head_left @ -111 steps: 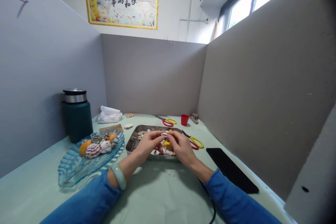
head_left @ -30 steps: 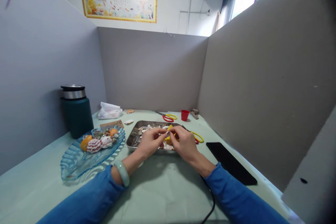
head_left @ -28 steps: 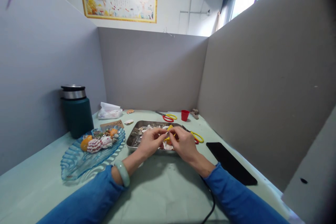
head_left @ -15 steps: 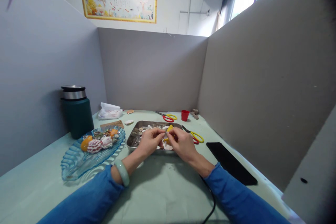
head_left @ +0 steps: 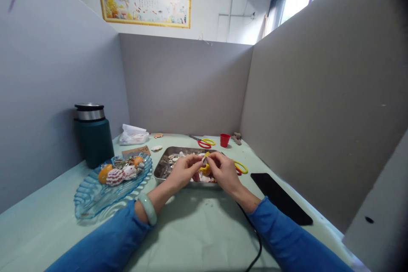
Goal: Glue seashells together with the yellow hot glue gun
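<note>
Over the metal tray (head_left: 159, 177), my left hand (head_left: 184, 172) and my right hand (head_left: 225, 173) meet fingertip to fingertip. Both are closed in a pinch on a small pale shell-like piece (head_left: 204, 160), too small to make out fully. In the tray lie several shells (head_left: 172, 159), mostly white and brown. A yellow item (head_left: 205, 171) sits in the tray behind and below the fingers, partly hidden by them. A green bangle (head_left: 147, 209) circles my left wrist.
To the left are a blue glass dish (head_left: 95, 202) with ornaments and a green flask (head_left: 94, 142). Scissors (head_left: 204, 141), a red cup (head_left: 225, 140) and a plastic bag (head_left: 134, 136) lie farther back. More scissors (head_left: 241, 166), a black slab (head_left: 280, 197) and a cable (head_left: 259, 238) are rightward.
The fingertips have shifted slightly to the right and turned, so the pale piece between them shows more. My right hand now covers more of the nearer scissors. The wrists have barely moved.
</note>
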`<state>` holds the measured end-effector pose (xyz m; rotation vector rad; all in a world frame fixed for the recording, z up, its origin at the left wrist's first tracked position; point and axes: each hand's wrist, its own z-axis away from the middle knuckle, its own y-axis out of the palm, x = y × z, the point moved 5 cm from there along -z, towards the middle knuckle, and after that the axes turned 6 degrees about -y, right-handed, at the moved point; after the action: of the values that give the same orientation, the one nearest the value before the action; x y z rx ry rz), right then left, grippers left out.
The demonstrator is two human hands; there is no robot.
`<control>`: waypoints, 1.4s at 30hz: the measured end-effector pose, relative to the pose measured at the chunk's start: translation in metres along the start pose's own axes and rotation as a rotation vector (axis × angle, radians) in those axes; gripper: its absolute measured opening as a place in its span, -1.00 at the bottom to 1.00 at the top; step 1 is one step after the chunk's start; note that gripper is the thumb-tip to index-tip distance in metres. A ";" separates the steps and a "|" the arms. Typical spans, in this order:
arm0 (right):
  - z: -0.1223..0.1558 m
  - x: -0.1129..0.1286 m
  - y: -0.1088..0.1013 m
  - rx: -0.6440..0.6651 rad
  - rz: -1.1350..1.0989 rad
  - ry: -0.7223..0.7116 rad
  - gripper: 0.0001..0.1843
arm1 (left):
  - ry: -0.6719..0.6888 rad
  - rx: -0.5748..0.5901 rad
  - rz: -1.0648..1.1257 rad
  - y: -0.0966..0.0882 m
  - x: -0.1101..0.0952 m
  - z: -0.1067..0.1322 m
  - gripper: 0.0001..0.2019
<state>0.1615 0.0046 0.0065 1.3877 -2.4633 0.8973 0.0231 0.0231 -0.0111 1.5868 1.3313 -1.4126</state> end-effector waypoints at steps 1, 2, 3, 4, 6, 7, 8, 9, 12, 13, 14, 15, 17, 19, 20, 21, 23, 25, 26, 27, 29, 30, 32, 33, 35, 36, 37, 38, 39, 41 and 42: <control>0.000 0.001 0.000 0.004 -0.007 -0.016 -0.79 | -0.002 0.003 0.009 0.000 0.000 0.000 -0.61; 0.000 0.003 0.000 0.009 -0.006 -0.035 -0.80 | -0.002 0.001 0.019 0.000 0.000 0.000 -0.62; 0.000 0.004 0.000 0.014 -0.002 -0.055 -0.81 | -0.001 -0.005 0.031 -0.001 0.000 -0.001 -0.63; 0.000 0.005 -0.001 0.016 0.004 -0.074 -0.82 | 0.003 -0.014 0.045 -0.001 0.000 -0.001 -0.63; 0.000 0.007 -0.002 0.007 0.005 -0.101 -0.84 | 0.015 -0.038 0.063 -0.003 -0.001 -0.001 -0.63; -0.001 0.007 -0.003 -0.004 -0.002 -0.107 -0.83 | 0.018 -0.055 0.068 -0.004 -0.001 -0.001 -0.63; -0.001 0.008 -0.005 -0.017 -0.011 -0.108 -0.82 | 0.019 -0.074 0.070 -0.005 -0.001 -0.002 -0.63; -0.002 0.008 -0.006 -0.030 -0.020 -0.105 -0.81 | 0.019 -0.094 0.068 -0.006 0.000 -0.001 -0.63; -0.002 0.009 -0.007 -0.032 -0.031 -0.094 -0.82 | 0.029 -0.131 0.050 -0.008 0.000 -0.002 -0.63; -0.002 0.010 -0.007 -0.021 -0.030 -0.091 -0.82 | 0.034 -0.133 0.042 -0.009 0.001 -0.002 -0.63; -0.001 0.011 -0.006 -0.008 -0.030 -0.089 -0.83 | 0.039 -0.134 0.034 -0.009 0.002 -0.002 -0.63; -0.001 0.011 -0.005 0.003 -0.031 -0.088 -0.83 | 0.040 -0.135 0.030 -0.009 0.002 -0.002 -0.63; 0.001 0.012 -0.003 0.018 -0.032 -0.092 -0.83 | 0.038 -0.142 0.030 -0.009 0.004 -0.002 -0.63; 0.001 0.012 -0.002 0.022 -0.029 -0.103 -0.84 | 0.039 -0.147 0.029 -0.009 0.003 -0.002 -0.62; 0.001 0.012 -0.002 0.023 -0.026 -0.108 -0.84 | 0.042 -0.144 0.024 -0.009 0.003 -0.001 -0.61; 0.001 0.011 -0.002 0.022 -0.024 -0.110 -0.85 | 0.045 -0.136 0.016 -0.008 0.001 -0.001 -0.60; 0.000 0.010 -0.002 0.020 -0.023 -0.108 -0.85 | 0.047 -0.114 -0.006 -0.006 -0.001 0.000 -0.59; -0.001 0.009 -0.003 0.012 -0.026 -0.102 -0.84 | 0.044 -0.096 -0.025 -0.005 -0.002 0.001 -0.60; -0.001 0.008 -0.003 0.008 -0.028 -0.098 -0.84 | 0.044 -0.092 -0.033 -0.005 -0.003 0.001 -0.61; -0.002 0.008 -0.003 0.004 -0.030 -0.093 -0.84 | 0.046 -0.093 -0.037 -0.005 -0.003 0.001 -0.61; -0.003 0.007 -0.004 -0.003 -0.036 -0.082 -0.83 | 0.047 -0.087 -0.029 -0.005 -0.005 0.002 -0.63; -0.003 0.007 -0.004 -0.005 -0.041 -0.078 -0.83 | 0.041 -0.079 -0.010 -0.005 -0.005 0.002 -0.65; -0.003 0.007 -0.004 -0.003 -0.056 -0.078 -0.83 | 0.018 -0.053 0.048 -0.004 -0.006 0.002 -0.68; -0.003 0.007 -0.004 0.000 -0.067 -0.083 -0.83 | 0.005 -0.036 0.078 -0.003 -0.007 0.002 -0.69; -0.003 0.008 -0.004 0.015 -0.096 -0.098 -0.82 | -0.017 -0.011 0.123 -0.002 -0.008 0.003 -0.71; -0.003 0.008 -0.003 0.021 -0.107 -0.104 -0.82 | -0.025 -0.007 0.137 -0.002 -0.008 0.003 -0.71; -0.003 0.008 -0.004 0.021 -0.114 -0.105 -0.81 | -0.031 -0.008 0.150 -0.002 -0.009 0.003 -0.71; -0.002 0.008 -0.004 0.017 -0.115 -0.098 -0.81 | -0.036 -0.012 0.165 -0.003 -0.009 0.003 -0.71; -0.002 0.008 -0.004 0.012 -0.110 -0.083 -0.81 | -0.041 -0.017 0.180 -0.003 -0.009 0.003 -0.71; -0.001 0.007 -0.004 0.010 -0.099 -0.050 -0.80 | -0.049 -0.026 0.207 -0.005 -0.009 0.003 -0.71; -0.001 0.007 -0.003 0.018 -0.099 -0.039 -0.80 | -0.052 -0.032 0.216 -0.005 -0.009 0.003 -0.70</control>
<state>0.1599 -0.0009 0.0113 1.5320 -2.3963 0.8808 0.0180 0.0193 -0.0027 1.6084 1.1101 -1.2861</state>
